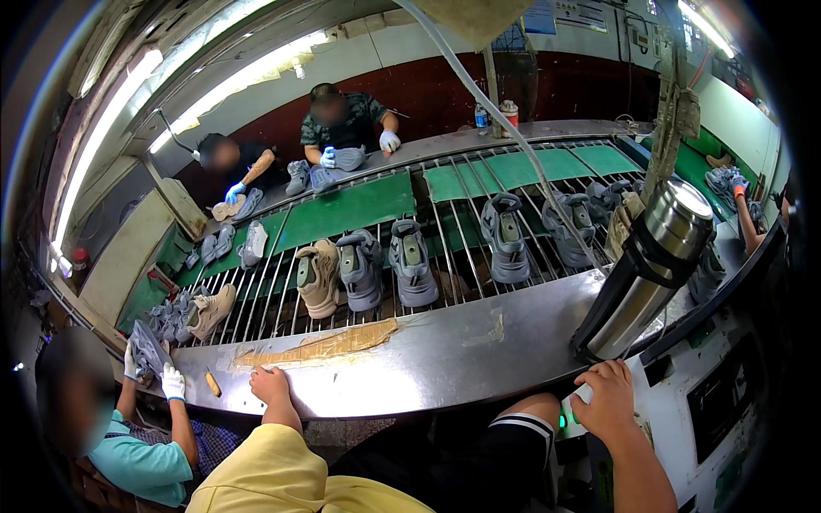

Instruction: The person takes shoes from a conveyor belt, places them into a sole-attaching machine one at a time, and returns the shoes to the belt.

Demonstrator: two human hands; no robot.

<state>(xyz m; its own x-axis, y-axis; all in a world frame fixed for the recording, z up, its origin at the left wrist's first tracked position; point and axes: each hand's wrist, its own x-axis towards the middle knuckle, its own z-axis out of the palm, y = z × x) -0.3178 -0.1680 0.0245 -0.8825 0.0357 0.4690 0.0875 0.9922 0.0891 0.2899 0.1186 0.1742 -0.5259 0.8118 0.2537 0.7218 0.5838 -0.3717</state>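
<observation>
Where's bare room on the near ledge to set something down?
The steel ledge is mostly bare between the brown taped strip and the flask, in front of the racked shoes. Its left end is crowded: a co-worker's gloved hands, held shoe, yellow-handled tool.

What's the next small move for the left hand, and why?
Probably reach forward to the tan shoe beside the grey ones: the left hand rests at the bench edge with nothing visible in it, and that shoe stands upright on the rods, just beyond the brown strip.
</observation>
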